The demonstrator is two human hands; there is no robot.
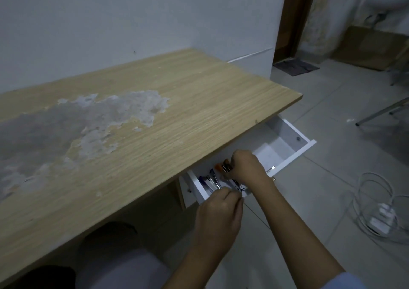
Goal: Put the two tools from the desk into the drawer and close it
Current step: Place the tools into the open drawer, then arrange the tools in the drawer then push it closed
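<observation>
white drawer (287, 153) open, orange-handled tools (222, 168) inside

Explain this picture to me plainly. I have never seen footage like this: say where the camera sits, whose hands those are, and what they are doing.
The camera is worn on a person's head, looking down at their own bare hands. In front is a wooden desk with a worn, peeling patch. Under it a white drawer is pulled open. The right hand reaches into it, closed on an orange-handled tool; more tools lie beside it. The left hand is at the drawer's front edge; what it grips is unclear.
</observation>
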